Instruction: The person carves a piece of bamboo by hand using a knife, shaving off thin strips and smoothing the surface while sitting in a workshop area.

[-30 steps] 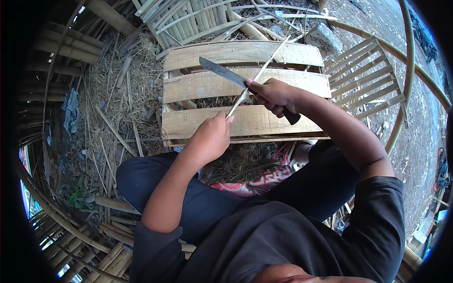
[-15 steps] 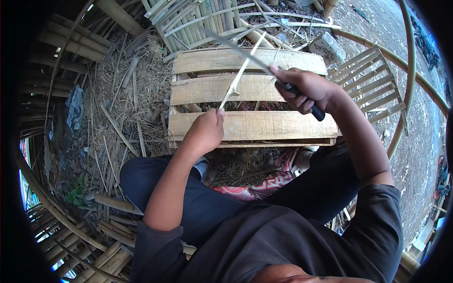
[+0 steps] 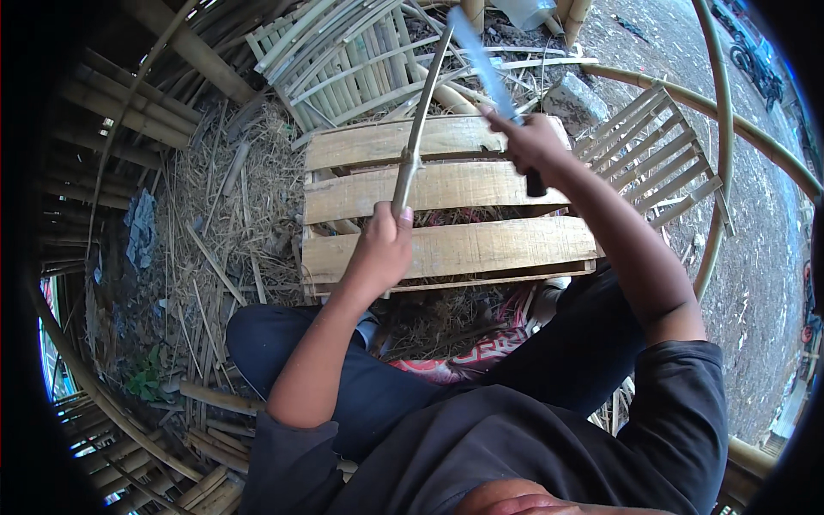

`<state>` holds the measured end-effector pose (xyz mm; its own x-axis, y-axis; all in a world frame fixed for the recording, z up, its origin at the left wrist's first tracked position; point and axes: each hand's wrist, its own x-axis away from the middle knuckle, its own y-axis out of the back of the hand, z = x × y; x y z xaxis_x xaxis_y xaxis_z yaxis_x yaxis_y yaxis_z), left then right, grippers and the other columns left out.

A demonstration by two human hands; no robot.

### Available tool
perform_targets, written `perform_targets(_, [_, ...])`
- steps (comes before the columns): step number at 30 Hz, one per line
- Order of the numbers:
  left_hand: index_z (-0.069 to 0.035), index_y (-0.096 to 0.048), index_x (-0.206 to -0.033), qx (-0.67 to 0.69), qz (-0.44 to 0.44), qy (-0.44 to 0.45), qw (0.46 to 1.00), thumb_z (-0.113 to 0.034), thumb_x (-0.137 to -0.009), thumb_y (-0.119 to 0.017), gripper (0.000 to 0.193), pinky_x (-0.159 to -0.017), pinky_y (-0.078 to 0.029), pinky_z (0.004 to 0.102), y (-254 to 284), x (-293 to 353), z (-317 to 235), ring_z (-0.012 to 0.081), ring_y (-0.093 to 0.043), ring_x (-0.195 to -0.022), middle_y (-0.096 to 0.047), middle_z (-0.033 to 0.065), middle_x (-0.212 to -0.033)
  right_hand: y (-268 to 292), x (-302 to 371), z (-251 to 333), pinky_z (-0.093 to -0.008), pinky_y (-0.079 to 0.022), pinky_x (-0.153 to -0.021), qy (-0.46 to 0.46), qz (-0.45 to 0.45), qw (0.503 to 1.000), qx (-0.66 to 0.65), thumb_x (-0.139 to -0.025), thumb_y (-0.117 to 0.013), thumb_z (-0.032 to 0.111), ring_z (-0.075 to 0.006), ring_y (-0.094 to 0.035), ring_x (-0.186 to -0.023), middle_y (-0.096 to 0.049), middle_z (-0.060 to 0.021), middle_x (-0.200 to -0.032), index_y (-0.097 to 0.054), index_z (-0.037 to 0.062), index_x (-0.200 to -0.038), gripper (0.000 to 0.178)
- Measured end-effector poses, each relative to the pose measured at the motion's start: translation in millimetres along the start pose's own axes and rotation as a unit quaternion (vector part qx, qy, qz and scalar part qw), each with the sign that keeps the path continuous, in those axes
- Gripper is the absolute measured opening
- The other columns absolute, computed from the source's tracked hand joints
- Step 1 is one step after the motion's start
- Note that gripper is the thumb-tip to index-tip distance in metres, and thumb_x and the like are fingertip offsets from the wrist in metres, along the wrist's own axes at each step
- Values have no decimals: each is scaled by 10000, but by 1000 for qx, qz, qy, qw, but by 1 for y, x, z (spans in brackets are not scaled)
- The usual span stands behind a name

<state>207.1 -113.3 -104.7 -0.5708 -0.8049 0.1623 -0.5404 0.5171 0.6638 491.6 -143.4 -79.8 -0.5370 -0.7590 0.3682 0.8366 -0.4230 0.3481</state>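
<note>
My left hand (image 3: 383, 247) is closed round the near end of a narrow bamboo strip (image 3: 416, 129). The strip tilts up and away over a slatted wooden crate (image 3: 369, 249), and a knobby joint shows partway along it. In my right hand (image 3: 541, 148) is the black handle of a long-bladed knife (image 3: 487, 70). The blade points up and away, its outline smeared by motion. Its tip is close to the strip's far end; whether they touch I cannot tell. Both hands are above the crate, which stands in front of my bent legs.
Behind the crate lies a stack of bamboo slats (image 3: 352, 64). A slatted bamboo panel (image 3: 652, 154) leans at the right, near a long bamboo pole (image 3: 755, 142) and a grey stone block (image 3: 577, 99). Dry shavings (image 3: 249, 180) cover the ground at left.
The bamboo strip has turned more upright and shows its darker face. My right hand has swung the knife so its blade points more steeply away, off the strip's middle. The view has shifted slightly.
</note>
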Motion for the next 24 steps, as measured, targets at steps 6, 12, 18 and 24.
perform_targets(6, [73, -373, -1198, -5, 37, -52, 998, -281, -1057, -435, 386, -827, -459, 534, -22, 6, -27, 520, -594, -973, -581, 363, -989, -37, 49, 10, -241, -256, -387, 104, 114, 986, -58, -853, -783, 464, -33, -374, -425, -451, 72, -563, -674, 13, -942, 473])
perform_targets(12, [63, -341, -1259, 26, 83, -137, 987, -219, -1025, -531, 413, -906, -481, 472, -18, -5, -24, 403, -614, -1047, -546, 308, -1146, -16, 25, 2, -258, -362, -476, 286, 78, 955, 30, -869, -798, 250, -11, -438, -549, -572, 55, -600, -765, 2, -883, 251])
perform_targets(18, [44, -520, -1235, 447, 75, 51, 890, -328, -1070, -388, 428, -914, -519, 358, 69, -22, -11, 254, -638, -1104, -625, 161, -1176, 34, 31, 28, -321, -559, -642, 340, 30, 912, 226, -845, -748, 162, -135, -693, -632, -746, -76, -762, -773, 122, -1079, 239])
perform_targets(24, [117, -439, -1348, 536, 406, 103, 733, -574, -1033, -215, 792, -682, -643, 433, 94, -8, -26, 379, -696, -997, -648, 273, -1106, 54, 2, -2, -344, -537, -571, 556, 4, 756, 346, -765, -798, 202, -206, -655, -559, -707, -32, -672, -777, 217, -1078, 313])
